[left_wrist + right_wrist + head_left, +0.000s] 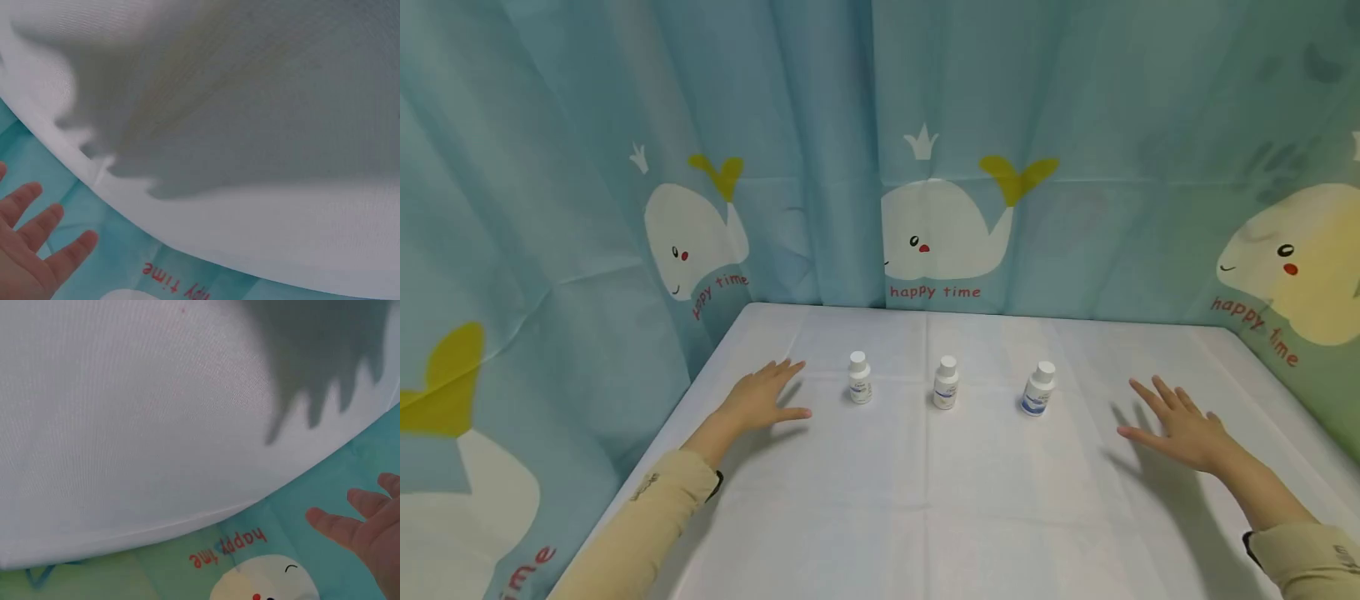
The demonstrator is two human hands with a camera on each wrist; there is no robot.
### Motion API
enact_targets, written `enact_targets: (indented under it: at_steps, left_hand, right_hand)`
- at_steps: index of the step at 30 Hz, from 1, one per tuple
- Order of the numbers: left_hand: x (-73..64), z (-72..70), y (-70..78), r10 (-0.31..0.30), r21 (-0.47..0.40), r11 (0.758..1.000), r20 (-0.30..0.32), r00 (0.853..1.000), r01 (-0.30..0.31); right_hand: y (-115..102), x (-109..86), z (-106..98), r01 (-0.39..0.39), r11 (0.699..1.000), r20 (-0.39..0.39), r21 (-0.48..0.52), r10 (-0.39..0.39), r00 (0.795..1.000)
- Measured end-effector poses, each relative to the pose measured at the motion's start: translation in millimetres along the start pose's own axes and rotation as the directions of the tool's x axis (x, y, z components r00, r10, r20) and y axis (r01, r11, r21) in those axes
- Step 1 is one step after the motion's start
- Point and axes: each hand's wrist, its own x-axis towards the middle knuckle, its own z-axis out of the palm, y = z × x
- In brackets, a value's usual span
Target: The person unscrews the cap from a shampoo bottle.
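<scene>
Three small white bottles with white caps stand upright in a loose row: a left bottle (860, 380), a middle bottle (946, 385) and a right bottle (1037, 390). Their labels carry blue marks too small to read. To the left of the row, my left hand (758, 398) hovers with fingers spread and holds nothing; the left bottle is nearest to it. On the far right my right hand (1183, 427) is held over the cloth, fingers apart, holding nothing, with the right bottle nearest. In the wrist views, only fingers and part of each palm show, with shadows on the cloth.
A white cloth (880, 533) covers the table. Behind and to the sides hang blue-green curtains (820, 100) with whale prints and "happy time" lettering. The curtain touches or nearly meets the table's back edge.
</scene>
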Motion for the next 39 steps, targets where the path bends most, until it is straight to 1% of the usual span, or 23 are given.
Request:
enact_targets:
  at_steps: [4, 8, 12, 15, 19, 21, 24, 27, 31, 39]
  left_hand:
    - [-2.2, -0.6, 0.0, 0.006, -0.004, 1.000, -0.014, 1.000, -0.006]
    - [-2.3, -0.7, -2.3, 0.018, -0.021, 1.000, -0.044, 0.999, -0.019]
    - [-1.1, -1.0, -6.1, 0.002, -0.047, 0.999, -0.073, 0.997, -0.006]
    - [0.3, -0.6, -7.3, -0.010, -0.062, 0.998, -0.074, 0.997, 0.005]
    - [1.9, 1.2, -6.9, -0.004, -0.065, 0.998, -0.068, 0.998, 0.000]
    - [2.9, 1.4, -5.8, -0.001, -0.070, 0.998, -0.070, 0.998, -0.003]
    - [4.6, 0.8, -3.6, 0.001, -0.076, 0.997, -0.079, 0.997, -0.007]
    - [6.7, -0.1, -1.2, -0.013, -0.073, 0.997, -0.083, 0.996, 0.006]
    - [7.5, -0.5, 0.6, -0.026, -0.059, 0.998, -0.090, 0.996, 0.021]
    - [9.3, -3.0, 4.8, -0.023, -0.065, 0.998, -0.126, 0.992, 0.015]
  right_hand:
    - [-1, 1.2, 1, 0.014, 1.000, -0.023, -0.027, -0.015, 1.000]
    - [0, 2.2, 0, 0.023, 0.996, -0.046, -0.084, -0.027, 0.999]
    - [1, 2.8, 0, 0.026, 0.993, -0.057, -0.117, -0.033, 0.998]
    - [1, 2.9, 0, 0.023, 0.993, -0.056, -0.117, -0.030, 0.998]
    - [1, 2.0, 1, 0.023, 0.993, -0.060, -0.117, -0.030, 0.998]
    - [1, 1.6, 0, 0.022, 0.993, -0.075, -0.120, -0.031, 0.997]
    - [-1, 1.7, 0, 0.023, 0.993, -0.121, -0.114, -0.037, 0.992]
    - [-3, 2.2, 0, 0.026, 0.994, -0.193, -0.102, -0.045, 0.980]
    - [-5, 3.1, 0, 0.034, 0.995, -0.249, -0.096, -0.057, 0.967]
    - [-9, 4.4, -3, 0.036, 0.995, -0.244, -0.092, -0.058, 0.968]
